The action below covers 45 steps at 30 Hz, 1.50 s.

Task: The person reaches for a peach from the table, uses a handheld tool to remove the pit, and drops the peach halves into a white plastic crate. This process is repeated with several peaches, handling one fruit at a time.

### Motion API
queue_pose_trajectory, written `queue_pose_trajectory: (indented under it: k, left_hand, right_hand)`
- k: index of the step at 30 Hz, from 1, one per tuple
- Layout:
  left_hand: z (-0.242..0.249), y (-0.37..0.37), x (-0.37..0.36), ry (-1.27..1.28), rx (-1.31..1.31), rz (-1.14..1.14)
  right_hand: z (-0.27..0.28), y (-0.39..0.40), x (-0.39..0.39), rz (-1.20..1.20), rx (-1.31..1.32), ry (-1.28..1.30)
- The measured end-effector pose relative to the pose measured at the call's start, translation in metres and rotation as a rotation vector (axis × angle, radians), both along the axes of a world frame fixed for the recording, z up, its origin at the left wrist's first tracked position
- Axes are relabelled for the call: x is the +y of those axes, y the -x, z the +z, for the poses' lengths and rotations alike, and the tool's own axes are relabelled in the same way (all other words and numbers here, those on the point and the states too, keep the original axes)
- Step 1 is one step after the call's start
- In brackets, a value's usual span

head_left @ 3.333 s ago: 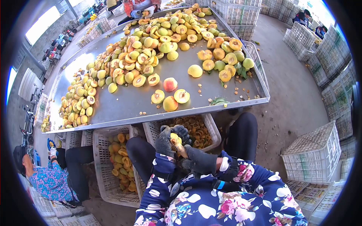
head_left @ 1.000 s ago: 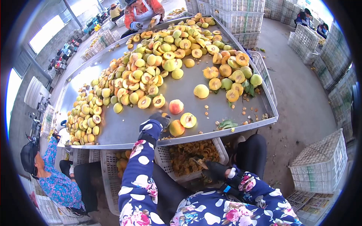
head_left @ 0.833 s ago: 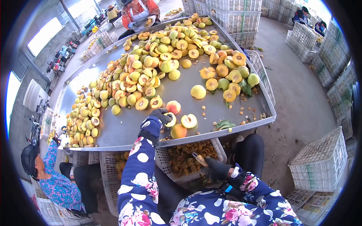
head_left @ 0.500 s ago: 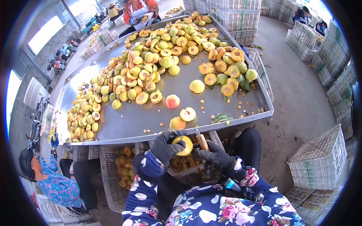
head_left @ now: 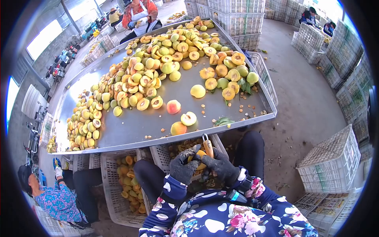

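Observation:
My left hand (head_left: 185,164), in a dark glove, is closed around a yellow fruit half (head_left: 201,159) over the crate in front of my lap. My right hand (head_left: 222,167), gloved too, grips a wooden-handled tool (head_left: 207,146) whose metal loop points up toward the table edge; its fingers touch the fruit. Just beyond lies the metal table (head_left: 138,130) with a large heap of halved fruit (head_left: 138,79). A cut half (head_left: 188,118) and a reddish fruit (head_left: 173,106) rest near its front edge.
Fruit fills the crate (head_left: 112,197) at my left. Beside it sits a person in a blue patterned top (head_left: 61,201). Another person in orange (head_left: 148,10) works across the table. Crates are stacked behind the table, and a white crate (head_left: 327,162) stands at right.
My left hand has moved right and lower with the fruit, bringing it against my right hand. The tool now stands more upright. The whole view has shifted slightly.

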<state>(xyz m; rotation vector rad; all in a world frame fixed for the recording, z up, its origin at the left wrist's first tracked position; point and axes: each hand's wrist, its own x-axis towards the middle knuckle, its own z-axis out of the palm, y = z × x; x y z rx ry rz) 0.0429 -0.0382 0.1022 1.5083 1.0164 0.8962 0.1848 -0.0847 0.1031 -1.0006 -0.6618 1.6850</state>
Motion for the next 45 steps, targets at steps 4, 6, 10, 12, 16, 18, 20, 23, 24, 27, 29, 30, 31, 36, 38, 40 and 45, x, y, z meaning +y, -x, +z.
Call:
queue_pose_trajectory:
  k: [4,6,10,12,16,18,20,23,24,27,29,30,31,36,38,40,45]
  left_hand:
    - [-0.015,0.004,-0.002,0.078,0.067,0.021]
    - [-0.019,0.0,-0.004,-0.031,0.071,0.033]
    - [-0.004,0.005,-0.003,0.26,-0.365,-0.035]
    - [-0.008,0.005,-0.001,0.412,-0.736,-0.047]
    - [-0.02,0.001,-0.001,0.53,-0.842,0.018]
    - [-0.028,-0.007,-0.009,0.486,-0.888,0.027]
    - [-0.014,-0.02,-0.011,0.56,-0.983,0.188]
    - [-0.02,-0.007,0.0,0.689,-1.21,0.076]
    - [-0.02,-0.004,0.003,0.706,-1.22,0.05]
    - [-0.031,0.005,0.007,0.628,-1.134,0.061]
    - [-0.034,0.009,0.007,0.61,-1.111,0.037]
    - [-0.033,0.009,0.006,0.606,-1.091,0.035]
    - [-0.031,0.008,0.005,0.6,-1.071,0.034]
    - [-0.043,0.011,0.008,0.675,-1.197,0.015]
    - [-0.047,0.01,0.01,0.671,-1.119,0.085]
    - [-0.047,0.009,0.008,0.663,-1.121,0.117]
    - [-0.051,0.007,0.009,0.728,-1.211,0.169]
  right_hand:
    - [0.001,0.0,0.002,0.041,0.054,0.038]
    - [-0.015,0.0,0.006,0.041,0.128,0.025]
    - [-0.015,-0.008,0.006,-0.031,0.358,0.046]
    - [-0.011,-0.012,0.004,-0.07,0.503,0.04]
    - [-0.019,0.002,0.011,-0.098,0.523,0.143]
    - [-0.011,0.013,0.013,0.049,0.39,0.062]
    - [-0.004,0.024,0.008,0.019,0.174,0.063]
    - [0.013,0.016,0.002,0.097,-0.073,0.051]
    - [0.011,0.014,0.001,0.098,-0.175,0.005]
    - [-0.003,0.006,-0.009,0.112,-0.461,-0.113]
    - [-0.013,0.006,-0.012,0.143,-0.837,-0.426]
    - [-0.014,0.007,-0.012,0.157,-1.021,-0.59]
    - [-0.012,0.007,-0.012,0.198,-1.003,-0.543]
    - [0.014,0.015,-0.007,0.205,-1.053,-0.584]
    - [0.016,0.017,-0.005,0.237,-1.094,-0.544]
    - [0.01,0.019,-0.005,0.285,-1.134,-0.473]
    - [-0.023,0.023,-0.004,0.332,-1.244,-0.546]
